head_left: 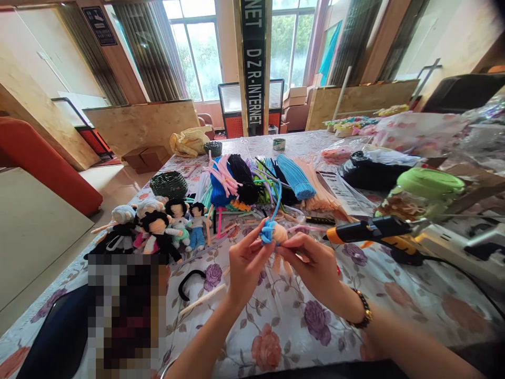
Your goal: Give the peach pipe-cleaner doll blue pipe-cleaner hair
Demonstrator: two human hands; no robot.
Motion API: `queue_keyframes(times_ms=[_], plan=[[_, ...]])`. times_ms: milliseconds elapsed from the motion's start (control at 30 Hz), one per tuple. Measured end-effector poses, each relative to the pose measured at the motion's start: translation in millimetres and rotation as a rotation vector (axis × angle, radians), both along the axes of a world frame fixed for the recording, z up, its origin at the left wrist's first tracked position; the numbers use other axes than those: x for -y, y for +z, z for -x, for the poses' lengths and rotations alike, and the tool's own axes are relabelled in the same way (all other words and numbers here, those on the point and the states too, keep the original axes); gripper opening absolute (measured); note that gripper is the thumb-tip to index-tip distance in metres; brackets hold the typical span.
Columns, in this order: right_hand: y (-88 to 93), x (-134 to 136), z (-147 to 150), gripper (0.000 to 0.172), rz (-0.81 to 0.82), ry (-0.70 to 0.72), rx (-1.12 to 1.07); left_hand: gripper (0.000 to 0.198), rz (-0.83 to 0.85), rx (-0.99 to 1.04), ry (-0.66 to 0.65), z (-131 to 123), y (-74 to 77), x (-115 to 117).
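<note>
Between both hands, above the flowered tablecloth, is a small doll [280,233] with a peach head and blue pipe cleaner wound on one side. A loose blue pipe cleaner [280,196] sticks up from it. My left hand [246,260] pinches the blue-wrapped side with thumb and index finger. My right hand [313,259], with a dark beaded bracelet at the wrist, grips the doll's lower right side. Peach strands hang below the head, partly behind the fingers. Just beyond the hands lie bundles of pipe cleaners [298,178] in several colours.
Several finished dolls [155,226] sit at the left near a dark green basket [169,184]. To the right are a black-and-orange glue gun [371,229], a white power strip [461,247] and a green-lidded jar [430,181]. A black curved pipe cleaner [184,284] lies left of my hands.
</note>
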State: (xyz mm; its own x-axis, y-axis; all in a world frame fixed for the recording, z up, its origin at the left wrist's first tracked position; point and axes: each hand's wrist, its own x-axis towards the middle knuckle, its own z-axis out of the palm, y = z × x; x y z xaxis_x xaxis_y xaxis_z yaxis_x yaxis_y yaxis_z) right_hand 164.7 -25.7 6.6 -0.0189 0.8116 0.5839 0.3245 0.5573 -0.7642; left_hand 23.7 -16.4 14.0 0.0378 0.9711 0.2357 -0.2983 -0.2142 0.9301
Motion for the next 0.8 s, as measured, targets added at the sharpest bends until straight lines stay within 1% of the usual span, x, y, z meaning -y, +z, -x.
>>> queue_keyframes(times_ms=[200, 367, 600, 700, 800], plan=[[-1.8, -1.6, -0.2, 0.008, -0.029, -0.013, 0.017, 0.048, 0.028, -0.042, 0.069, -0.7, -1.4, -0.6], [0.4, -1.9, -0.2, 0.008, -0.024, -0.031, 0.059, 0.046, 0.041, -0.101, 0.166, -1.7, -3.0, -2.9], [3.3, -2.5, 2.6, 0.009, 0.063, -0.007, 0.001, 0.035, 0.046, -0.007, 0.205, -1.8, -3.3, -7.5], [3.5, -4.8, 3.6, 0.010, 0.087, -0.021, -0.013, 0.035, 0.066, 0.019, 0.209, -1.7, -3.1, -8.2], [2.1, -8.1, 3.5, 0.012, 0.110, -0.022, -0.021, 0.038, 0.066, 0.048, 0.196, -1.3, -4.9, -8.9]])
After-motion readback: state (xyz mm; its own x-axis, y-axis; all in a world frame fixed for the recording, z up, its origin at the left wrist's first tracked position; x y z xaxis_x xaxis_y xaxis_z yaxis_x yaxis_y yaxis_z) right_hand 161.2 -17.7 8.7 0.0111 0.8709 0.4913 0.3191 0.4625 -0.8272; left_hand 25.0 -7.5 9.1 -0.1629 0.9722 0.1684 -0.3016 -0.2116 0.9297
